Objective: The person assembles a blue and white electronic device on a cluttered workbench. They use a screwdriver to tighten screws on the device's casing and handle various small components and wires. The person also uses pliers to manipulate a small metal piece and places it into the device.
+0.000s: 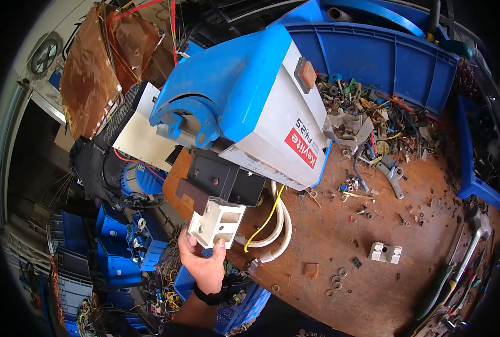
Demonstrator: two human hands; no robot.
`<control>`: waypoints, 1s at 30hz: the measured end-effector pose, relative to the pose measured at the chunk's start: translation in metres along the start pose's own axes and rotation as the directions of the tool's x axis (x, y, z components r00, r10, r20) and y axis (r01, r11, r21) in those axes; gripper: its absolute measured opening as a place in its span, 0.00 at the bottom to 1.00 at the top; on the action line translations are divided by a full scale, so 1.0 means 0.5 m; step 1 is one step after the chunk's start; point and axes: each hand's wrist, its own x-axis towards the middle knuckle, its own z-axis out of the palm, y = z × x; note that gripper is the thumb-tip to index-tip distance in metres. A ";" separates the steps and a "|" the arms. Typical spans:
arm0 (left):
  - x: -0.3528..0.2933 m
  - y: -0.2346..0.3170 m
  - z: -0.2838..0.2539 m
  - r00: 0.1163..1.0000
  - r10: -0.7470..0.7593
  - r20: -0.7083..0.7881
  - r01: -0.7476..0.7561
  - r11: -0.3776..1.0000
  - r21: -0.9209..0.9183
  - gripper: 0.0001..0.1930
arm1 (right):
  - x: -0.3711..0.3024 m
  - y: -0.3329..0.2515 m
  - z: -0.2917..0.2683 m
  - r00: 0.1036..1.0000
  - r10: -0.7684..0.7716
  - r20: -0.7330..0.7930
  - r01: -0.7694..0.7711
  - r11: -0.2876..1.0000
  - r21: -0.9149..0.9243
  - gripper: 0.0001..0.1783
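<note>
My left hand (203, 268), with a dark band on its wrist, is closed on a white block with hollow compartments (219, 221). Its thumb presses the lower front edge and its fingers lie along the left side. Directly above, the white block meets a black box (227, 177) and a brown plate (193, 195); whether they are joined I cannot tell. A large blue and white machine housing (272, 121) with an orange switch (306, 74) sits tilted over the bench. Thick white cables (286, 227) and a yellow wire (266, 226) hang beside the block. My right hand is out of view.
The wooden bench (328, 297) carries washers (336, 285), a small white block (386, 253) and a metal lever (392, 178). A scrap heap (373, 106) lies before a blue crate (373, 56). Tools, including a hammer (477, 227), line the right edge. Blue bins (118, 247) stand lower left.
</note>
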 end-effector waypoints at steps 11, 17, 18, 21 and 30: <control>-0.003 0.003 -0.001 0.999 0.018 0.029 -0.019 1.000 0.008 0.31 | -0.016 0.011 0.006 1.000 0.014 -0.001 -0.014 0.999 0.029 0.26; -0.002 0.010 0.001 0.999 0.032 0.042 -0.033 0.999 0.016 0.29 | -0.029 0.014 0.011 0.999 0.034 0.002 -0.034 0.998 0.049 0.26; -0.003 0.011 0.001 0.999 0.031 0.044 -0.031 0.999 0.013 0.29 | -0.033 0.016 0.012 0.999 0.038 0.002 -0.038 0.998 0.055 0.26; -0.002 0.013 0.002 0.999 0.021 0.043 -0.021 1.000 0.013 0.28 | -0.038 0.017 0.013 0.999 0.045 0.003 -0.045 0.997 0.059 0.26; -0.002 0.017 0.005 1.000 0.009 0.019 -0.009 1.000 0.010 0.30 | -0.049 0.026 0.015 0.998 0.053 0.016 -0.054 0.996 0.073 0.26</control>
